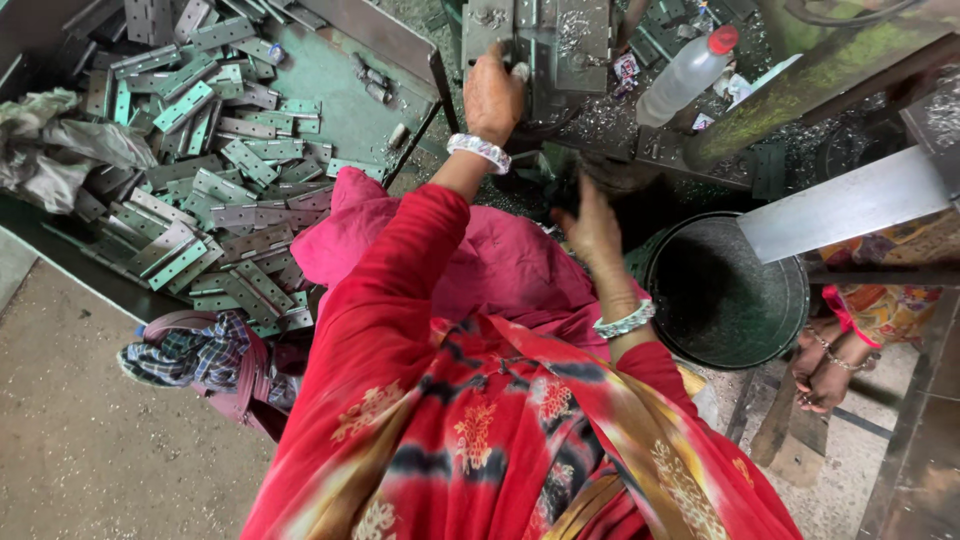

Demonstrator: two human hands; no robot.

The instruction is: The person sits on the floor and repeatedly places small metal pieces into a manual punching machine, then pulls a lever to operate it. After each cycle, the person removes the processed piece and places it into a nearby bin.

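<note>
The left hand [493,95] is raised against the grey steel block of a press machine [545,45], fingers curled over a part on its face (what they grip is hidden, so I cannot tell the hold). The right hand [592,228] hangs lower, fingers loosely spread and blurred, just above the rim of a round dark metal bucket [745,340]. Both wrists carry beaded silvery bangles. To the left, a green tray [340,100] holds a heap of flat, punched metal hinge plates [200,220]. A clear plastic bottle [685,75] with a red cap lies beside the machine.
</note>
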